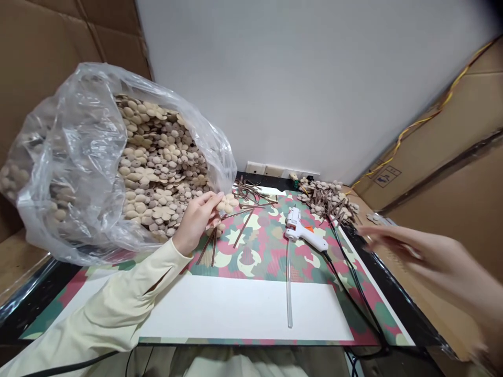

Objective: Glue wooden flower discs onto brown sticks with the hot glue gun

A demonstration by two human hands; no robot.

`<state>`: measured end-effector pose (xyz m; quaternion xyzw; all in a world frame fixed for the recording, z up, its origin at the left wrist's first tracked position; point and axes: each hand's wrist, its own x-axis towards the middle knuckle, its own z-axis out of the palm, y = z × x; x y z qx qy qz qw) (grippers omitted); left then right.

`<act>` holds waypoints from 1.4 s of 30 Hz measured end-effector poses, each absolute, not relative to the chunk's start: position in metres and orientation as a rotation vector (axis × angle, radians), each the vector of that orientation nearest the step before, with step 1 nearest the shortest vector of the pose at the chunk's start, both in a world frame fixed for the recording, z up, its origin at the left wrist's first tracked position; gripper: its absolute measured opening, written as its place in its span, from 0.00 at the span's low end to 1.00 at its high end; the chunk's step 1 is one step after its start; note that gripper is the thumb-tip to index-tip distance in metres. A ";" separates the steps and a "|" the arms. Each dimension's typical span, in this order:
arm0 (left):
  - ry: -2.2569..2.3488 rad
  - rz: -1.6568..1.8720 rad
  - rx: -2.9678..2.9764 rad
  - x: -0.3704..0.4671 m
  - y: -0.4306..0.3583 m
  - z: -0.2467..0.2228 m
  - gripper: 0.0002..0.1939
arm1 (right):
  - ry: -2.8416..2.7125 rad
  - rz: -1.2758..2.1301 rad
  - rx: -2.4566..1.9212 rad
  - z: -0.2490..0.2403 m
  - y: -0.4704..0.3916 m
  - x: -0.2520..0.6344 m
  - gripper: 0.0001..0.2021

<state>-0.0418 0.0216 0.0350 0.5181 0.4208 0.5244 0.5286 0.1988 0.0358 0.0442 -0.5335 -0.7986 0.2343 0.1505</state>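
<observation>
My left hand (200, 217) is closed in a pinch on a beige fabric flower (228, 202), beside the mouth of a clear plastic bag. Brown thin strips (213, 246) hang or lie just below that hand; whether any are attached to the flower is unclear. At the right edge of the table, my right hand (428, 256) is smeared by motion, so its grip does not show. Between the hands, a white glue gun (304, 234) lies on the patterned table cover, a clear glue stick (290, 283) reaching from its back end.
The plastic bag (78, 141) full of beige and grey-brown flowers fills the left side. Loose brown strips (255, 191) lie at the back, with a pile of stemmed flowers (330, 199) to their right. Black cables (353, 283) cross the right side; white paper (236, 309) covers the front.
</observation>
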 end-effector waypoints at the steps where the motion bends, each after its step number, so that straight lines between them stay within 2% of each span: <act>1: 1.025 1.236 1.267 -0.042 0.022 0.035 0.16 | -2.274 0.653 -1.572 0.046 0.044 0.201 0.12; 6: 1.078 1.194 1.393 -0.043 0.024 0.031 0.15 | -2.204 0.558 -1.780 0.051 0.084 0.213 0.09; 11: 1.098 1.177 1.415 -0.045 0.028 0.027 0.16 | -2.198 0.512 -1.852 0.036 0.108 0.209 0.07; 15: 1.086 1.186 1.396 -0.047 0.030 0.030 0.16 | -2.184 0.515 -1.916 0.028 0.115 0.206 0.09; 19: 1.037 1.187 1.360 -0.051 0.030 0.039 0.16 | -2.140 0.475 -1.864 0.051 0.102 0.218 0.07; 22: 0.940 1.121 1.301 -0.055 0.027 0.045 0.16 | -2.094 0.448 -1.795 0.081 0.074 0.229 0.13; 25: 0.838 0.963 1.285 -0.052 0.021 0.048 0.14 | -1.987 0.695 -1.674 0.098 0.036 0.229 0.17; 30: 0.680 0.578 1.449 -0.030 0.008 0.043 0.15 | -2.023 1.170 -1.374 0.085 -0.009 0.207 0.14; 34: 0.596 0.436 1.489 -0.016 0.006 0.041 0.15 | -2.075 1.160 -1.271 0.071 -0.012 0.202 0.12; 42: 0.658 0.599 1.492 -0.019 0.011 0.036 0.14 | -2.119 1.284 -1.240 0.058 -0.005 0.221 0.11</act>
